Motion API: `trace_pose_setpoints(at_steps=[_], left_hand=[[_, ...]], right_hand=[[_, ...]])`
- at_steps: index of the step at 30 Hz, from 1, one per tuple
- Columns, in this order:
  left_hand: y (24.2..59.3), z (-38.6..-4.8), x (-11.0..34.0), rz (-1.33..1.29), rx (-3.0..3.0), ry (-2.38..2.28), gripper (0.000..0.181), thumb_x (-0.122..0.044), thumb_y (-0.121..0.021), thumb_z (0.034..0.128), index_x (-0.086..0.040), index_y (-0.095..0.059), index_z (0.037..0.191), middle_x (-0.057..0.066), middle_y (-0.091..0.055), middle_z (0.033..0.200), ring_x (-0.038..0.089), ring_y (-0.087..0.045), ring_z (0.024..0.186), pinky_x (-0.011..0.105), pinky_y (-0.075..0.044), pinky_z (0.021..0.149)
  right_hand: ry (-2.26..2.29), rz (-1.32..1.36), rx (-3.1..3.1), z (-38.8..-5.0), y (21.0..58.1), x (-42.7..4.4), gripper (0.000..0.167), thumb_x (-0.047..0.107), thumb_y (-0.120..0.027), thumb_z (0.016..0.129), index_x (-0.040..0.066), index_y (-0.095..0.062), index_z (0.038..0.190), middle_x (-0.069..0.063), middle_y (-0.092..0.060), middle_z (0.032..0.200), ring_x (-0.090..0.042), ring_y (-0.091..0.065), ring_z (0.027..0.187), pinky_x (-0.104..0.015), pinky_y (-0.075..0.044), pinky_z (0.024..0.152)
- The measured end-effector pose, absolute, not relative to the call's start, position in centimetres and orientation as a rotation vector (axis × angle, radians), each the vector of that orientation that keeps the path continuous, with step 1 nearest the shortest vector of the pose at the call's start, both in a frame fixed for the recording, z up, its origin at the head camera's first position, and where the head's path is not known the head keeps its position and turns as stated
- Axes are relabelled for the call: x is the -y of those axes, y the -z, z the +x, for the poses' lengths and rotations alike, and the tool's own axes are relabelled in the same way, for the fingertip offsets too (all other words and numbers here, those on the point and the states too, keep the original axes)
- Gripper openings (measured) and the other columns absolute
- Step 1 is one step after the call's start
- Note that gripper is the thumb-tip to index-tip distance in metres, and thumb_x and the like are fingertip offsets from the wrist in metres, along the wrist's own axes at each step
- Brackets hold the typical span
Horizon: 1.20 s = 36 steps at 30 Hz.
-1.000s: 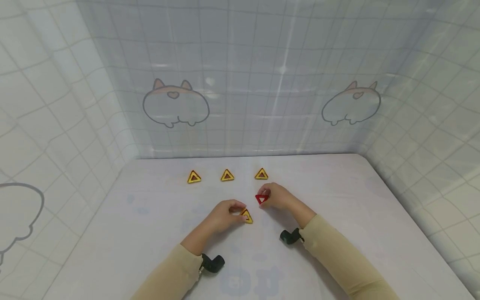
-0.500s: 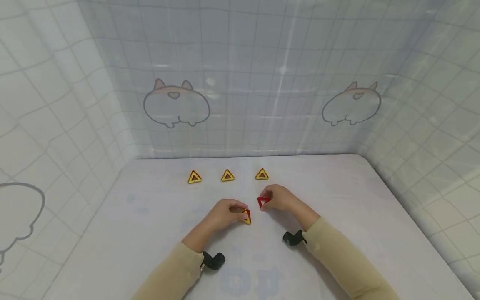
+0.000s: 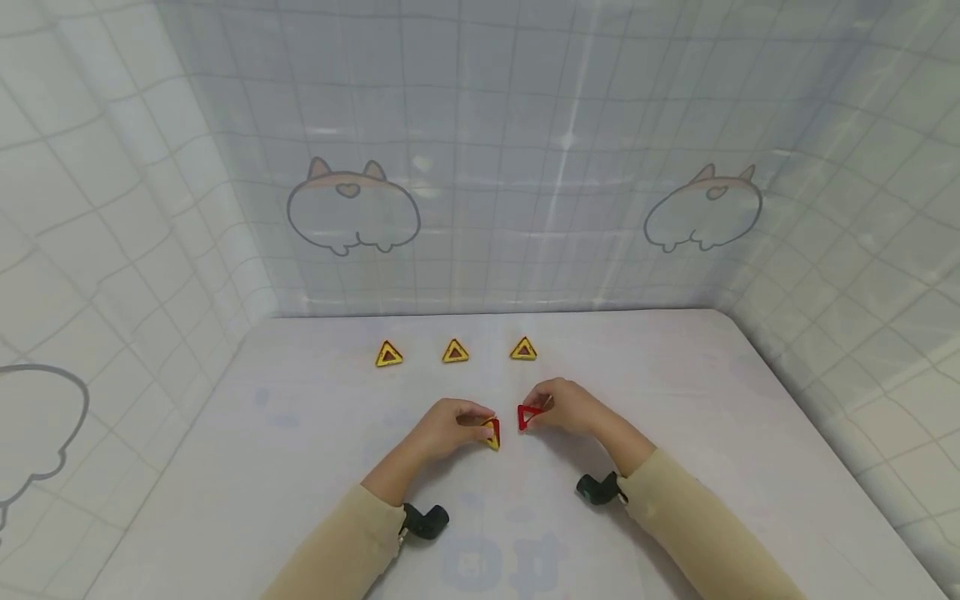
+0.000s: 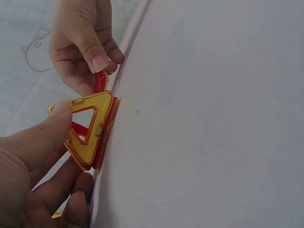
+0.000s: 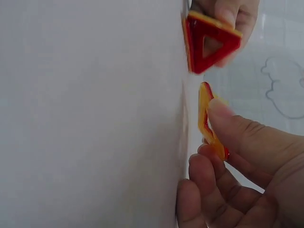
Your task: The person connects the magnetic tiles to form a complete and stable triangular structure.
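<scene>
My left hand (image 3: 446, 429) pinches a triangular magnetic tile piece (image 4: 105, 102) between thumb and fingers. It has a yellow face and red behind it, with a second layer slanting off one edge. Just to the right, my right hand (image 3: 566, 406) pinches another triangular magnetic tile (image 3: 522, 417), red on the side facing the head camera. Edge-on in the right wrist view, that tile (image 5: 204, 104) shows yellow and red layers. A small gap separates the two held pieces. Both are close to the table surface; whether they touch it I cannot tell.
Toward the back of the white-covered table (image 3: 300, 467), a left triangle (image 3: 388, 362), a middle triangle (image 3: 454, 359) and a right triangle (image 3: 523, 357), yellow with red, form a row. Patterned curtains (image 3: 487, 167) rise behind and at both sides. Black wrist cameras (image 3: 427, 523) jut from the sleeves.
My right hand has moved toward me and slightly right, turning its red tile. The left hand has stayed nearly in place but tilted its piece, which now looks narrower and shows more red.
</scene>
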State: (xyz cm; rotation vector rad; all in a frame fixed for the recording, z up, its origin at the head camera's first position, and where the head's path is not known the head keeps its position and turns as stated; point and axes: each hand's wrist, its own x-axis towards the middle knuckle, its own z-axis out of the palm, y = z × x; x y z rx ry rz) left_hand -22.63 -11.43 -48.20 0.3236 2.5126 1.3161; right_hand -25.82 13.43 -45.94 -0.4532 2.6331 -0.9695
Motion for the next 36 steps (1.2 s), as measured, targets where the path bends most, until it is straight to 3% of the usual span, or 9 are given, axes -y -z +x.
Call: trace_pose_setpoints(at_steps=[8,22,36], left_hand=[[48.2,-22.6,11.7,0.333,-2.519,-1.317,0.031,-0.031,-0.079,0.0860,-0.020,-0.075,0.115,-0.004,-0.070,0.111,0.017,-0.061,0.103,0.044,-0.049,0.098],[48.7,-22.9,12.1,0.413,-2.497,-1.362,0.027,-0.024,-0.078,0.0877,-0.015,-0.076,0.113,-0.004,-0.072,0.104,0.013,-0.062,0.093,0.037,-0.052,0.086],[48.3,-22.6,12.1,0.400,-2.498,-1.356,0.026,-0.024,-0.078,0.0876,-0.015,-0.077,0.112,-0.004,-0.073,0.102,0.013,-0.062,0.092,0.035,-0.051,0.084]], right_hand=[[1.001,-0.549,-2.609,-24.2,45.5,-12.6,0.024,0.014,-0.086,0.079,0.014,-0.075,0.099,0.006,-0.066,0.086,-0.014,-0.059,0.077,-0.029,-0.051,0.069],[0.922,-0.567,-2.651,-23.5,45.7,-11.0,0.023,0.017,-0.086,0.079,0.014,-0.073,0.098,0.005,-0.065,0.087,-0.014,-0.057,0.080,-0.032,-0.050,0.073],[0.939,-0.594,-2.643,-23.3,45.6,-10.4,0.024,0.014,-0.085,0.080,0.010,-0.073,0.100,0.005,-0.064,0.083,-0.014,-0.056,0.076,-0.031,-0.049,0.071]])
